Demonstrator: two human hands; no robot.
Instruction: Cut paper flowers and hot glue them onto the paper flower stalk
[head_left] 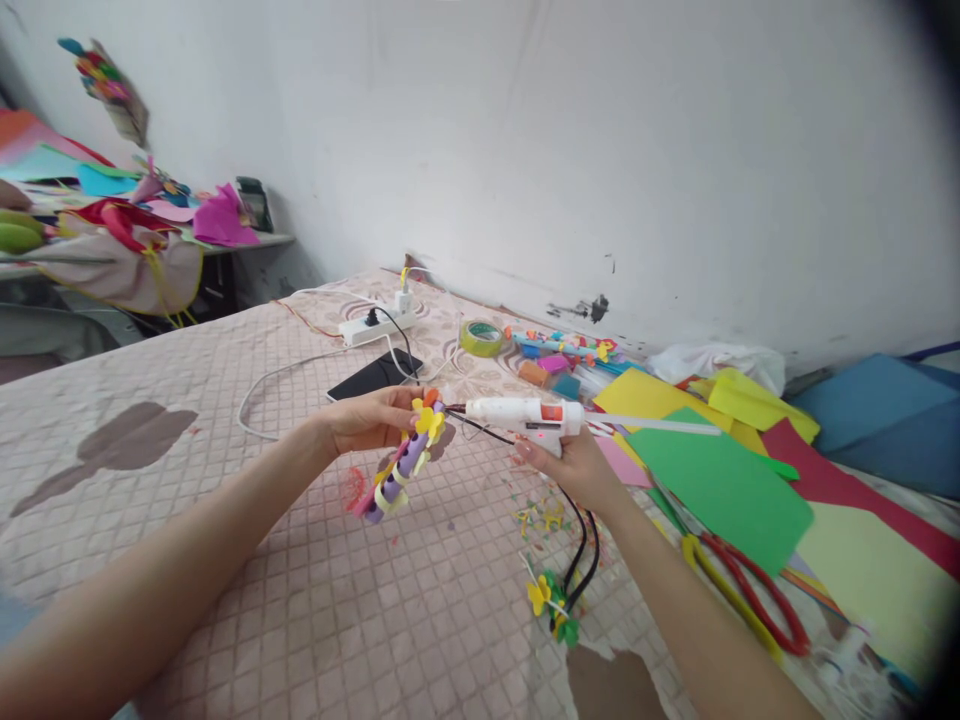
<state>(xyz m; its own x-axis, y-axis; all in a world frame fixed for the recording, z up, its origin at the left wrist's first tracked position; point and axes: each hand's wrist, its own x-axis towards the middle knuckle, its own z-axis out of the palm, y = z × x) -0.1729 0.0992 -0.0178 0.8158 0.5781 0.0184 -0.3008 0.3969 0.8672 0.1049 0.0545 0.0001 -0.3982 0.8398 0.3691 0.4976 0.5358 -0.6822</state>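
Observation:
My left hand (367, 420) pinches the upper end of a purple foam strip (409, 462) decorated with yellow and orange flower cut-outs and dark dots. The strip slants down toward me, above the table. My right hand (577, 468) is wrapped round the handle of a white glue gun (501, 411). A long translucent glue stick (656, 424) pokes out of its back end. The gun's nozzle points left, close beside the flowers at the strip's top; whether it touches them I cannot tell. Black stems with green and yellow foam flowers (559, 605) lie below my right wrist.
Scissors (739, 590), a green foam sheet (720, 490) and other coloured sheets cover the right side. Behind are a tape roll (481, 338), a black phone (375, 375) and a power strip (379, 325) with trailing cords. Small scraps (551, 517) dot the quilted tablecloth (315, 600).

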